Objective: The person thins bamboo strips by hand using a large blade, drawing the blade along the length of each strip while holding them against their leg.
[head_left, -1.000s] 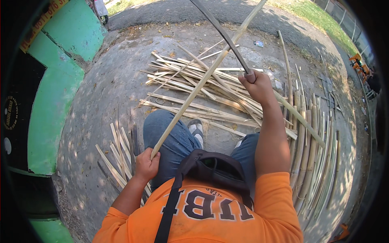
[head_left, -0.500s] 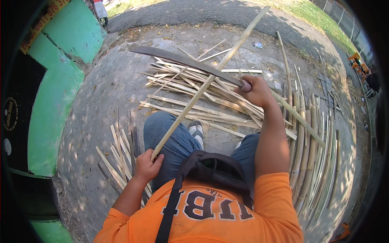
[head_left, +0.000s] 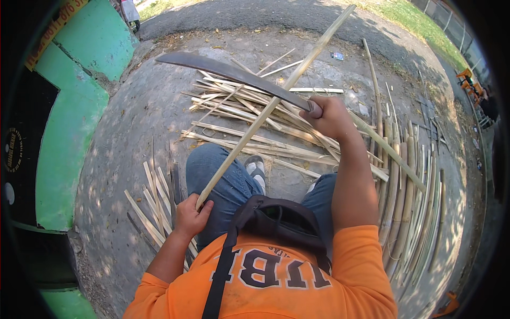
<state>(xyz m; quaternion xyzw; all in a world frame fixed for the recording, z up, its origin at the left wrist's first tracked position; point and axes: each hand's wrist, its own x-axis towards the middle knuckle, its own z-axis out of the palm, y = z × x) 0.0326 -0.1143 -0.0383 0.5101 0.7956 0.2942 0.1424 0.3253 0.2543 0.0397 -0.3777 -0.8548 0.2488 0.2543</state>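
My left hand (head_left: 192,217) is closed round the near end of a long bamboo strip (head_left: 245,137), beside my left knee. The strip slants up and away to the right, its far end over the road. In my right hand (head_left: 330,118) is the handle of a machete (head_left: 234,75), gripped in a fist. Its long dark blade points to the far left and crosses the strip near the handle end. Below the blade a pile of split bamboo strips (head_left: 276,122) lies on the ground in front of my feet.
Whole and split bamboo poles (head_left: 406,191) lie in a row at my right. More strips (head_left: 155,196) lie at my left. A green wall (head_left: 69,143) stands at the far left. Beyond the concrete ground (head_left: 133,117) runs an asphalt road (head_left: 212,24). A black waist bag (head_left: 279,226) rests on my lap.
My right hand and the machete have shifted a little to the left along the strip, the blade tip reaching farther left. My left hand keeps its grip, nearly in the same place.
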